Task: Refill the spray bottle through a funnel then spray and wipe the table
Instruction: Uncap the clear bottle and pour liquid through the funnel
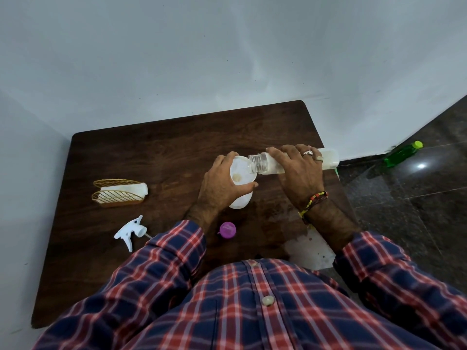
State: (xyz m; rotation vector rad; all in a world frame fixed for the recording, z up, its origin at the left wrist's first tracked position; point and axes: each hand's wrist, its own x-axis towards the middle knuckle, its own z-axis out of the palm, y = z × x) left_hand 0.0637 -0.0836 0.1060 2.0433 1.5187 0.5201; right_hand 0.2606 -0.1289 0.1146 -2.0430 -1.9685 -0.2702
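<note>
1. I see my left hand (222,183) curled around the white funnel (240,170), thumb toward me and fingers wrapped over the far rim, forearm coming in from the lower left.
2. My right hand (297,170) grips a clear refill bottle (267,164) from above, fingers draped over its barrel, wrist cocked so the bottle lies nearly level.
3. The refill bottle's open threaded mouth points left, over the funnel's bowl just beside my left thumb; its base sticks out past my right knuckles.
4. The funnel sits in the white spray bottle (240,202), which stands on the table (156,152) directly beneath my left hand; only its lower body shows under my palm.
5. The spray trigger head (131,231) lies on the table, unscrewed, near my left sleeve on the outer side.
6. A purple cap (228,229) rests between my two forearms, nearer the left.
7. A gold wire holder (118,193) with white contents sits well to the left of my left hand.
8. A green bottle (401,154) lies on the floor beyond my right hand.
</note>
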